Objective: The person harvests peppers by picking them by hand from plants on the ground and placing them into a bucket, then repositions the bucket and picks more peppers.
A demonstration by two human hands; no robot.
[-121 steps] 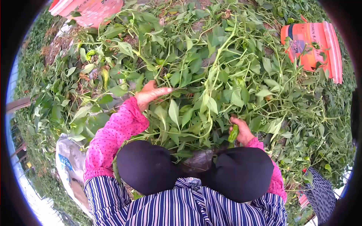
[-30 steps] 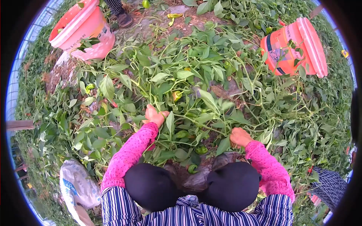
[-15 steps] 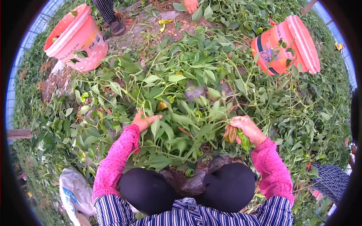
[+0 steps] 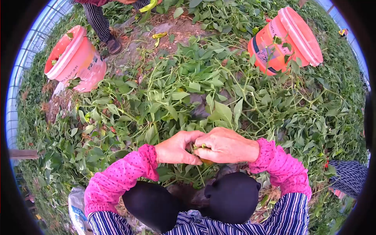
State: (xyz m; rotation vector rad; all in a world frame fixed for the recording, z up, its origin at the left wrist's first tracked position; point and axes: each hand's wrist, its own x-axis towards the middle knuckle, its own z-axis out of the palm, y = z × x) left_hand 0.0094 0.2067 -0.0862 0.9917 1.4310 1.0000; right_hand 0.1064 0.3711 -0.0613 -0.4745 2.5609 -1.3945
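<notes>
My two hands meet in front of my knees, low over the pepper plants (image 4: 196, 78). Curled over a small bunch of peppers (image 4: 206, 161), my right hand (image 4: 229, 145) hides most of it; a bit of orange-yellow skin and green stems show between the hands. My left hand (image 4: 176, 148) closes on the same bunch from the other side, thumb and fingers at the stems. Leaves and thin branches lie just beneath both hands.
A pink bucket (image 4: 88, 64) stands at the far left, and another pink bucket (image 4: 270, 49) leans at the far right. Another person's striped leg (image 4: 98, 23) and hand are at the top, by a yellow-green pepper (image 4: 150, 5). A white sack (image 4: 77, 207) lies lower left.
My hands were apart, the left among the leaves and the right holding peppers; now they are together at the centre. The other person's hand has moved left and holds a pepper.
</notes>
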